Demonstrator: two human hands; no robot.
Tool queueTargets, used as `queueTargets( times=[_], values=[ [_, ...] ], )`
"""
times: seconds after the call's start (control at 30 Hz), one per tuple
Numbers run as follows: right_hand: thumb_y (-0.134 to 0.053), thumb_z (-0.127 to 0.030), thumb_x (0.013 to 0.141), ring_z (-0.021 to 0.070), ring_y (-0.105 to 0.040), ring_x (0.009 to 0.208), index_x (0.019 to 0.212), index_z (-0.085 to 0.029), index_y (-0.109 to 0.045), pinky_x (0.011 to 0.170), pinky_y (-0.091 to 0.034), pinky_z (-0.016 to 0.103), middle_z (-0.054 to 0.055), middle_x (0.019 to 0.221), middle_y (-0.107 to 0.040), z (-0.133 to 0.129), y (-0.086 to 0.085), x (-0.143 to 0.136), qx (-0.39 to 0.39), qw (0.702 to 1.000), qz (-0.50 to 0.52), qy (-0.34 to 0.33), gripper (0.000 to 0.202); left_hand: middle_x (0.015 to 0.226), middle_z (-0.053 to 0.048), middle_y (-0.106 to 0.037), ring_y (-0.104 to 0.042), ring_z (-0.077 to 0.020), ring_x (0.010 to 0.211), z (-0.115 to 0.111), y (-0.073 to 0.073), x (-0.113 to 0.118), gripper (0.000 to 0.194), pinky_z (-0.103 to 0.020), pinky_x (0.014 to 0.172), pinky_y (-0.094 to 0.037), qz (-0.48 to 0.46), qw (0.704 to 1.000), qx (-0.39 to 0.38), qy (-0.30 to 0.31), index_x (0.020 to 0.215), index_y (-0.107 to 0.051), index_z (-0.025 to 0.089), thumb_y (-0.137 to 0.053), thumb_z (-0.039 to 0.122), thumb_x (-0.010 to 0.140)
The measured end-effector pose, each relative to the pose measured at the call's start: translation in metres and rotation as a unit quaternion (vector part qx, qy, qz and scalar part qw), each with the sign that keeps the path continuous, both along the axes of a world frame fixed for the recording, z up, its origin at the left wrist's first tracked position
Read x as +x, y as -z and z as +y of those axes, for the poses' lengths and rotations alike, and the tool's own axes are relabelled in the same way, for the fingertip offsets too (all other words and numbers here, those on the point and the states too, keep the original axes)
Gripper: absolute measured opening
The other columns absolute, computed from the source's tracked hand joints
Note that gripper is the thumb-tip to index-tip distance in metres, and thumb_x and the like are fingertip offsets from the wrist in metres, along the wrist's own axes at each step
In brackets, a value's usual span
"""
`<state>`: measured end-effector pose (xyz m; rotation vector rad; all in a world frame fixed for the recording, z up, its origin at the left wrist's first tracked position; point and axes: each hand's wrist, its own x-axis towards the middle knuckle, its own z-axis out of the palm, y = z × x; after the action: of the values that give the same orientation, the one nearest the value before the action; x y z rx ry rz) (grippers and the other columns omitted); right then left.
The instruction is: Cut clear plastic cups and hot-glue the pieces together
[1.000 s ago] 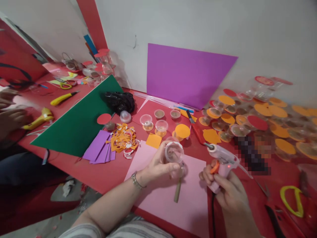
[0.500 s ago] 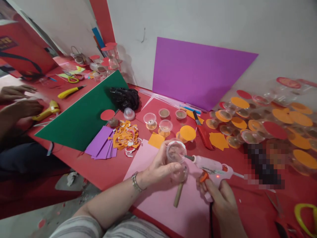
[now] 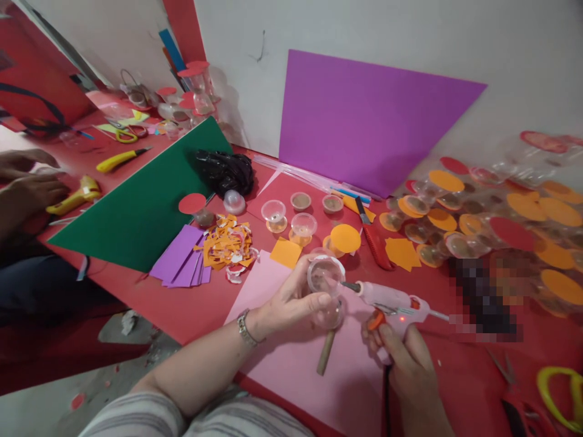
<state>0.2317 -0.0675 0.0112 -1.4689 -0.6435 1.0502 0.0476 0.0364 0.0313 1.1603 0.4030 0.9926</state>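
Observation:
My left hand (image 3: 294, 303) holds a pair of clear plastic cups (image 3: 326, 275) joined base to base, one rim facing up toward me. In my right hand (image 3: 403, 358) is a pink hot glue gun (image 3: 387, 300) with an orange trigger and a lit red light. Its dark nozzle tip is at the rim of the upper cup; whether it touches I cannot tell. Below the cups a short brown stick (image 3: 325, 353) lies on a pink foam sheet (image 3: 282, 346).
Several cups topped with orange discs (image 3: 345, 238) stand behind my hands, many more at right. A red utility knife (image 3: 376, 243), orange scraps (image 3: 230, 243), purple pieces (image 3: 180, 258) and scissors (image 3: 558, 394) lie around. A green sheet (image 3: 141, 206) stands between me and a co-worker's hands (image 3: 31, 182).
The view has shifted slightly. My hands keep nearly the same pose, with the cups turned a little and the glue gun's nozzle still at the upper cup.

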Motion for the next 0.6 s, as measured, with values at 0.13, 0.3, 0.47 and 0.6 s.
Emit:
queueTargets(
  times=[0.13,0.3,0.47,0.6],
  values=[
    [-0.075,-0.053,0.078,0.0133,-0.052,0.052,0.078,-0.02,-0.061,0.049,-0.039,0.025,-0.002,0.055,-0.057,-0.0004,0.0004,0.0017,0.002,1.0,-0.003,-0.001,0.036,0.119,-0.009,-0.056,-0.056,-0.02,0.103,-0.0011,0.001,0.0004,0.045,-0.034,0.089,-0.046,0.01,1.0,0.004,0.004,0.124,-0.051,0.024,-0.068,0.041,0.086],
    [-0.073,-0.049,0.081,0.0146,-0.053,0.052,0.075,-0.02,-0.059,0.051,-0.042,0.028,-0.002,0.055,-0.057,-0.0003,0.0052,0.0057,0.026,1.0,-0.01,-0.011,0.032,0.111,-0.006,-0.055,-0.057,-0.0145,0.083,-0.0039,0.0034,0.0013,0.048,-0.029,0.073,-0.047,0.006,0.998,-0.039,0.057,0.121,-0.045,0.023,-0.067,0.048,0.086],
    [-0.074,-0.048,0.081,0.0146,-0.054,0.054,0.076,-0.021,-0.057,0.055,-0.045,0.029,-0.003,0.057,-0.058,0.0008,0.005,0.0059,0.03,1.0,-0.009,0.0,0.032,0.105,-0.005,-0.055,-0.054,-0.0103,0.073,-0.0032,-0.0013,-0.0022,0.047,-0.025,0.067,-0.044,0.045,0.994,-0.036,0.095,0.12,-0.045,0.022,-0.066,0.048,0.087],
    [-0.074,-0.049,0.081,0.0129,-0.053,0.053,0.071,-0.022,-0.054,0.064,-0.048,0.031,-0.004,0.054,-0.056,0.0011,0.0021,0.0029,0.027,1.0,-0.004,0.007,0.035,0.114,-0.008,-0.055,-0.057,-0.0146,0.085,-0.0023,-0.0041,-0.0015,0.047,-0.029,0.076,-0.046,0.039,0.996,-0.039,0.063,0.12,-0.048,0.022,-0.067,0.049,0.086]
  ],
)
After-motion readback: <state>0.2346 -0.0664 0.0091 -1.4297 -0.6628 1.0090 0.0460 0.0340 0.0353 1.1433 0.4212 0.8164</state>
